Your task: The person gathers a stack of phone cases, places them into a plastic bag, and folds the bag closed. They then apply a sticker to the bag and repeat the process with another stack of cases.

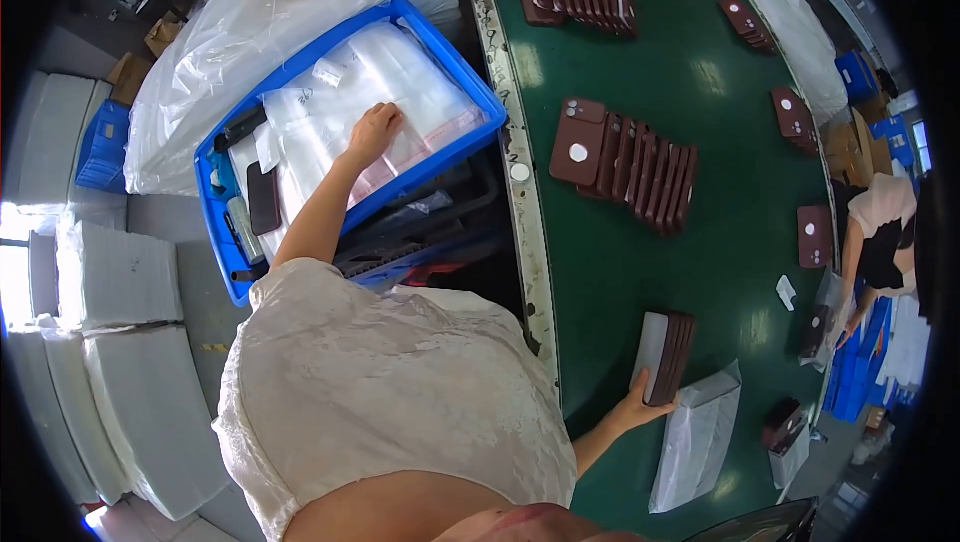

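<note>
My left hand (375,132) rests on the pile of clear plastic bags (415,72) in the blue tray (290,70), fingers bent and pressed together on the top bag. On the green table (620,282), my right hand (636,408) grips the near end of a stack of dark brown phone cases (680,354); a grey-white face shows on the stack's left side. Just to the right lies a filled clear bag (698,442) with a pale packet inside. A fanned row of brown phone cases (640,172) lies farther up the table.
A black phone (264,200) and a clear tape roll (243,227) lie in the tray's left part. More case rows (580,0) stand at the far end. Across the table, a person (875,242) handles a bagged case (818,322). Large white wrapped bundles (130,272) stand at left.
</note>
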`<state>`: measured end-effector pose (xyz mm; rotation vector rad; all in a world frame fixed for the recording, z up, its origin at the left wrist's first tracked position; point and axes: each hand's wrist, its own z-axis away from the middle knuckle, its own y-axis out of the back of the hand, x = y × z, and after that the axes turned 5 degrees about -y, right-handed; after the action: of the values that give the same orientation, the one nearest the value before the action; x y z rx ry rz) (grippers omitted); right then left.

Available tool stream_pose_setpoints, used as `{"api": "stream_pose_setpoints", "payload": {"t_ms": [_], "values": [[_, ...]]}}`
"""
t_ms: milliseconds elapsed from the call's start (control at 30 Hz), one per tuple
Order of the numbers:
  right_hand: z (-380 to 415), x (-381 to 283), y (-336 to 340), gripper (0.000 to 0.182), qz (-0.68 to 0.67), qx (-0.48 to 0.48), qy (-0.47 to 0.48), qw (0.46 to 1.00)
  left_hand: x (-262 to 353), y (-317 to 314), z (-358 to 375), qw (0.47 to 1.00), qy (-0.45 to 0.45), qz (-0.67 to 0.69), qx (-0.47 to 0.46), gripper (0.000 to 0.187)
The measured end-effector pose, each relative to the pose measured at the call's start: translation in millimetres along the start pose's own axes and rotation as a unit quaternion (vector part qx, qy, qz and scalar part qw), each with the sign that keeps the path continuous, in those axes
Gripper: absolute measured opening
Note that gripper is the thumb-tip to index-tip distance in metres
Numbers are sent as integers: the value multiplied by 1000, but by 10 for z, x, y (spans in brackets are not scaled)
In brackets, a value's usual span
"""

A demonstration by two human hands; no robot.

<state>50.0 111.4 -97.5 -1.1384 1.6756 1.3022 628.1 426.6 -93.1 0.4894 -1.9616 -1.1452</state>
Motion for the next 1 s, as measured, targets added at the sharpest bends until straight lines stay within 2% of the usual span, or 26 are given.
{"api": "stream_pose_setpoints", "payload": {"t_ms": [33,67,133,167,200,233,267,333,467,533,567,633,700,767,800,833,900,933,967,1000], "values": [[10,-16,16,66,-1,5,-1,1000,-29,-8,-34,999,-25,17,43,16],[19,-42,33,65,-17,17,-19,1000,-72,8,-91,998,-31,17,43,16],[57,-155,33,64,-48,35,-57,997,162,391,-196,979,54,166,104,18],[70,-174,20,64,-49,33,-58,997,379,623,-234,979,55,165,105,18],[74,-192,6,64,-80,35,-76,993,642,836,-286,938,81,336,24,20],[73,-213,-23,64,-112,38,-94,989,921,1014,-337,860,103,496,-56,22],[73,-240,-46,64,-144,42,-111,982,1208,1129,-370,861,103,496,-55,22],[114,-459,-109,63,-169,30,-108,979,1785,1180,-428,772,134,609,-124,22],[315,-997,-203,66,-228,-34,-86,969,2673,842,-506,749,92,613,-232,24],[411,-1255,-200,70,-247,-88,-37,964,3222,712,-426,695,39,645,-315,26],[435,-1351,-189,70,-239,-62,-39,968,3503,661,-370,684,30,645,-339,26],[467,-1484,-142,76,-272,-73,-54,958,4040,612,-222,642,0,661,-387,27],[480,-1487,-16,76,-293,-10,-67,954,4411,471,-117,601,-25,668,-437,28],[488,-1468,161,76,-357,57,-84,929,4769,305,2,598,-70,657,-454,27],[507,-1468,252,76,-347,87,-80,930,4944,226,75,596,-93,651,-461,26],[543,-1478,342,75,-271,103,-58,955,5083,128,145,578,-101,649,-484,26],[618,-1506,451,72,-112,127,-28,985,5266,-109,268,625,-140,590,-491,24],[631,-1507,436,72,-104,148,-32,983,5350,-216,344,649,-163,560,-489,23],[616,-1498,389,71,-82,132,-44,987,5427,-306,451,638,-171,559,-502,23],[569,-1473,340,69,-64,114,-55,990,5482,-385,572,646,-249,524,-495,22]]}}
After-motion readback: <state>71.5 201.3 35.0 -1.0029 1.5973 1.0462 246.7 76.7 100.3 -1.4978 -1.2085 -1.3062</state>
